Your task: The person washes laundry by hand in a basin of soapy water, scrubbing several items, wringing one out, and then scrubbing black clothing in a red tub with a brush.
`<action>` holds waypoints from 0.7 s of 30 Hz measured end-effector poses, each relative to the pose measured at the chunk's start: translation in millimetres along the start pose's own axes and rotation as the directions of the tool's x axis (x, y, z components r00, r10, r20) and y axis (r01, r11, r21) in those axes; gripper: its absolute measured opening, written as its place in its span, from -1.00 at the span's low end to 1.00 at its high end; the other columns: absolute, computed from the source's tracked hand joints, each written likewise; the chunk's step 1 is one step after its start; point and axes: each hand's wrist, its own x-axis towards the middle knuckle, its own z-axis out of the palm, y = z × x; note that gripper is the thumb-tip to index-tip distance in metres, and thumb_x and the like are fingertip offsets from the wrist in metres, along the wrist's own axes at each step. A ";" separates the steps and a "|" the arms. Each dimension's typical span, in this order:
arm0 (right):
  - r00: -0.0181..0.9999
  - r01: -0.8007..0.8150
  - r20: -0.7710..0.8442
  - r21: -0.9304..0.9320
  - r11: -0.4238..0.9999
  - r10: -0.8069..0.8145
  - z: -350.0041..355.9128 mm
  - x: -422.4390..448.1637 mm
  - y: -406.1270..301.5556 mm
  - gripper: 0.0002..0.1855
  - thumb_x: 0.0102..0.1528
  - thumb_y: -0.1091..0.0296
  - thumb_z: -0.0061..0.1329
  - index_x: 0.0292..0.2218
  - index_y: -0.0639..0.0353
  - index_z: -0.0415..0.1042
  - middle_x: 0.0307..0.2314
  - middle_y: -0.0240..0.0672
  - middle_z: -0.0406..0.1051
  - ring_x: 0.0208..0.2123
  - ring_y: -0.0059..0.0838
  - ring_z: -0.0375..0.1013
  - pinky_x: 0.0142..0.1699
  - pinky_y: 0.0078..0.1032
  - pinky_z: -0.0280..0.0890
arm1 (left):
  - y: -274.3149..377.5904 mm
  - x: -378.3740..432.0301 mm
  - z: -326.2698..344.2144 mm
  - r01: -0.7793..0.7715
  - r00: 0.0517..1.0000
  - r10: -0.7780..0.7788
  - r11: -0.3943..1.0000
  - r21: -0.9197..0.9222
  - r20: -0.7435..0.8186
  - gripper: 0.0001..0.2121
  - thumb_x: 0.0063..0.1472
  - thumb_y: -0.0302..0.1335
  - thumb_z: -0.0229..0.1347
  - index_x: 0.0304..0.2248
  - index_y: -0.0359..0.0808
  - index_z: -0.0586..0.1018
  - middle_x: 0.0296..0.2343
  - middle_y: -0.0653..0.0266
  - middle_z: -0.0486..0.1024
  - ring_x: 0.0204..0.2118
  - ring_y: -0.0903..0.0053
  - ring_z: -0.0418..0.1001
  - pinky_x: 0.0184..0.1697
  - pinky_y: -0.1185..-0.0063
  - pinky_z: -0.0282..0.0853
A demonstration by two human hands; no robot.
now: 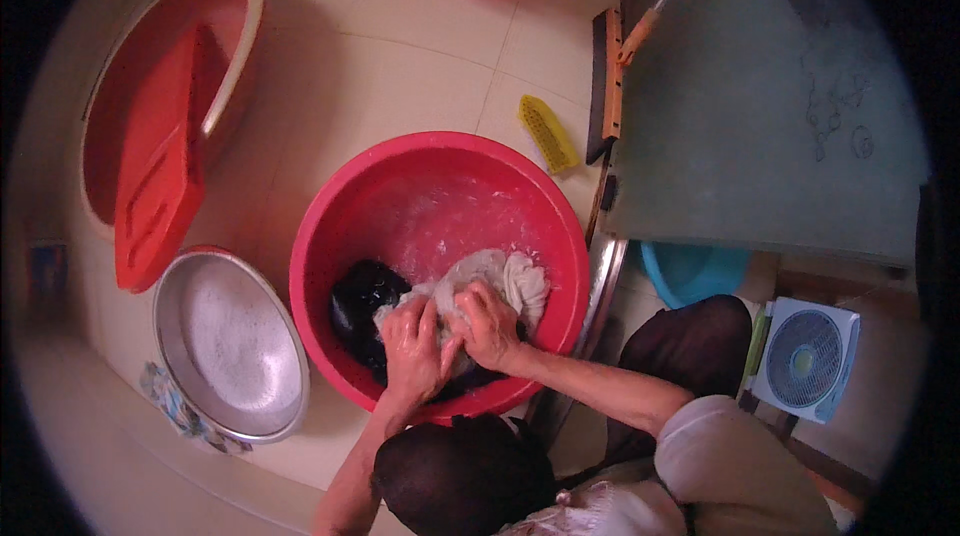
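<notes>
A pinkish-red plastic basin (322, 213) sits on the tiled floor before me, with water in it. Both my hands are down inside, close together over a wet whitish cloth (480, 269). Its left part is bunched in the fingers of my left hand (414, 344). My right hand (484, 326) has its fingers curled into the same cloth, just to the right. A dark wet cloth (364, 303) lies in the basin to the left, partly beneath the whitish one. My hands and forearms hide some of the dark fabric near the basin's front.
A metal basin (225, 341) stands left. Behind it, a red washboard (161, 176) leans in a tilted tub (251, 3). A yellow scrub brush (549, 134) and a squeegee (611, 78) lie right, beside a frosted panel (735, 108). A fan (806, 359) and blue basin (664, 277) are farther right.
</notes>
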 end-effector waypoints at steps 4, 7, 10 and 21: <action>0.994 -0.099 0.027 -0.073 0.992 0.102 13.9 36.2 19.9 -0.83 -0.11 0.38 -0.18 -0.40 0.18 0.21 -0.47 -0.14 0.21 -0.42 -0.08 0.25 -0.38 -0.27 0.16 | -26.7 26.8 19.3 0.105 0.993 -0.104 0.994 -0.017 0.056 -0.76 -0.04 -0.37 -0.03 -0.40 -0.37 0.36 -0.41 0.01 0.33 -0.35 0.16 0.26 -0.30 0.38 0.13; 0.972 -0.182 0.120 -0.158 0.970 0.202 11.9 64.0 25.6 -0.78 -0.08 0.34 -0.21 -0.34 0.19 0.23 -0.41 -0.07 0.26 -0.39 -0.06 0.28 -0.35 -0.23 0.18 | -44.3 52.5 26.0 0.299 0.954 -0.291 0.942 -0.150 0.073 -0.79 -0.01 -0.38 -0.07 -0.47 -0.40 0.39 -0.51 -0.03 0.36 -0.42 0.10 0.30 -0.37 0.36 0.18; 0.983 -0.110 0.121 -0.213 0.971 0.138 15.7 93.8 37.8 -0.78 -0.07 0.30 -0.22 -0.37 0.20 0.29 -0.41 -0.07 0.29 -0.39 -0.06 0.30 -0.35 -0.24 0.20 | -60.3 82.8 25.3 0.338 0.929 -0.355 0.929 -0.152 -0.105 -0.76 0.05 -0.37 -0.12 -0.48 -0.43 0.40 -0.60 -0.03 0.37 -0.52 0.06 0.31 -0.46 0.33 0.19; 0.978 -0.101 0.200 0.188 0.977 0.063 -28.3 28.4 -23.5 -0.89 -0.14 0.41 -0.18 -0.49 0.22 0.26 -0.50 -0.18 0.23 -0.45 -0.15 0.27 -0.39 -0.33 0.18 | 4.4 8.9 -12.1 0.251 0.967 -0.253 0.942 -0.224 0.019 -0.66 -0.02 -0.33 -0.07 -0.26 -0.38 0.34 -0.28 -0.02 0.25 -0.21 0.17 0.19 -0.14 0.37 0.07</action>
